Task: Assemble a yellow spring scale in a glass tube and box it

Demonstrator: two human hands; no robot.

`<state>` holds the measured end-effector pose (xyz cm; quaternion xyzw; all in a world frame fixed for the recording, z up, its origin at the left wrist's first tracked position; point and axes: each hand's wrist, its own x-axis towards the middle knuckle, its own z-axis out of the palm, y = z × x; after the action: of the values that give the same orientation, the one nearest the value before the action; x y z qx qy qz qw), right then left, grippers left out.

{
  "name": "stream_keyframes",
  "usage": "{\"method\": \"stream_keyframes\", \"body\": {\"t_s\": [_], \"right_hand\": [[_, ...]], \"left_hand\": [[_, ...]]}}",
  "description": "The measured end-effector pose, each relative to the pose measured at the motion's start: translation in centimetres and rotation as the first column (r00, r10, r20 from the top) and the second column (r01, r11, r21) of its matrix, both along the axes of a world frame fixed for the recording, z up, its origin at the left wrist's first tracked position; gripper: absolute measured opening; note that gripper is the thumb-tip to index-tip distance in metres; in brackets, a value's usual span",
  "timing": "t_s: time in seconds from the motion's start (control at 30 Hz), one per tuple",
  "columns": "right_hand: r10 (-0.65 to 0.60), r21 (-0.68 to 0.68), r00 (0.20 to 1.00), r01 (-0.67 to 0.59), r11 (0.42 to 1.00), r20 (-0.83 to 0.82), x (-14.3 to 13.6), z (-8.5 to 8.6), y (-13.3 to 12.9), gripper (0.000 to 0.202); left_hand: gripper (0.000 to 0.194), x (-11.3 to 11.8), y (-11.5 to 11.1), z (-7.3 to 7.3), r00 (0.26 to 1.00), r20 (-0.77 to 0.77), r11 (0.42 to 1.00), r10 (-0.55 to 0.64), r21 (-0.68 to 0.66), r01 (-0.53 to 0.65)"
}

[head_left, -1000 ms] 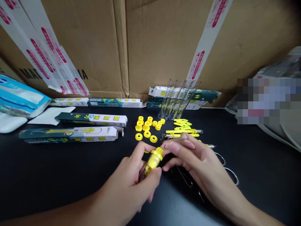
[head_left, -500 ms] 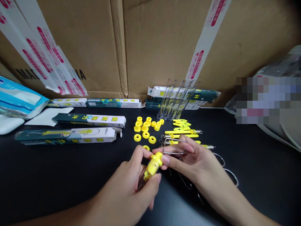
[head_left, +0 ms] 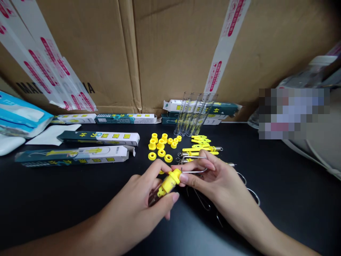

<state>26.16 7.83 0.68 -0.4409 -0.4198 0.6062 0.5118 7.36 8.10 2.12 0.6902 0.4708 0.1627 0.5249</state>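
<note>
My left hand is wrapped round a clear tube with a yellow cap at its upper end. Fingertips of my right hand pinch at the cap, with a bent metal hook between them. Behind the hands lie several yellow caps and rings. Yellow strips and rods with springs are to their right, partly hidden by my right hand. More metal hooks rest on the black table under and beside my right wrist.
Several clear tubes stand upright before boxes along a large cardboard carton. Long printed boxes, a white paper and a blue tissue pack are at the left. A plastic bottle is at the right.
The view has shifted slightly, so most things appear a little further left. Both hands keep their hold, and the tube with the yellow cap is tilted slightly more towards the right.
</note>
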Motion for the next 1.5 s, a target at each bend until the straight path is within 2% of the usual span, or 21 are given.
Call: {"method": "stream_keyframes", "body": {"t_s": [0.13, 0.27, 0.37, 0.57, 0.7, 0.83, 1.0, 1.13, 1.3, 1.4, 1.5], "right_hand": [[-0.026, 0.033, 0.999, 0.025, 0.999, 0.029, 0.0, 0.4, 0.0, 0.060], [-0.016, 0.084, 0.998, 0.011, 0.996, 0.065, -0.1, 0.3, 0.0, 0.058], [-0.060, 0.130, 0.989, 0.042, 0.991, 0.136, -0.1, 0.1, 0.0, 0.054], [-0.089, 0.173, 0.969, 0.050, 0.984, 0.229, -0.1, 0.2, 0.0, 0.049], [-0.089, 0.173, 0.967, 0.048, 0.984, 0.239, -0.1, 0.3, 0.0, 0.050], [-0.102, 0.154, 0.961, 0.063, 0.986, 0.257, -0.1, 0.3, 0.2, 0.049], [-0.023, 0.054, 0.985, 0.014, 0.998, 0.174, -0.1, 0.4, 0.3, 0.056], [-0.018, 0.032, 0.996, 0.015, 0.999, 0.090, -0.4, 0.4, 0.1, 0.057], [-0.035, 0.130, 0.994, 0.021, 0.991, 0.108, -0.3, 0.5, 0.0, 0.040], [-0.081, 0.202, 0.980, 0.044, 0.978, 0.179, 0.6, 0.3, -0.2, 0.028], [-0.092, 0.276, 0.981, 0.042, 0.960, 0.172, 1.4, 0.1, -0.8, 0.018]], "left_hand": [[0.019, 0.0, 0.2, -0.1, 1.000, 0.019, 1.000, -0.010, -0.018, 0.011], [0.046, -0.1, 0.4, -0.3, 0.994, 0.112, 0.994, -0.004, -0.104, 0.016], [0.060, -0.1, 0.6, -0.1, 0.990, 0.141, 0.983, 0.008, -0.181, 0.017], [0.068, -0.1, 0.4, -0.6, 0.981, 0.190, 0.984, 0.048, -0.178, -0.014], [0.065, -0.2, 0.2, -0.9, 0.982, 0.186, 0.989, 0.037, -0.147, -0.009], [0.063, -0.1, 0.1, -0.6, 0.979, 0.196, 0.988, 0.053, -0.150, -0.023], [0.063, 0.0, 0.1, -0.2, 0.978, 0.178, 0.977, 0.104, -0.201, -0.067], [0.068, -0.1, 0.1, -0.4, 0.978, 0.187, 0.982, 0.088, -0.182, -0.054], [0.071, -0.1, 0.1, -0.8, 0.973, 0.216, 0.987, 0.081, -0.151, -0.048], [0.067, 0.0, 0.1, -0.8, 0.972, 0.207, 0.983, 0.114, -0.167, -0.080], [0.063, 0.1, 0.0, -0.9, 0.973, 0.188, 0.978, 0.135, -0.183, -0.100]]}}
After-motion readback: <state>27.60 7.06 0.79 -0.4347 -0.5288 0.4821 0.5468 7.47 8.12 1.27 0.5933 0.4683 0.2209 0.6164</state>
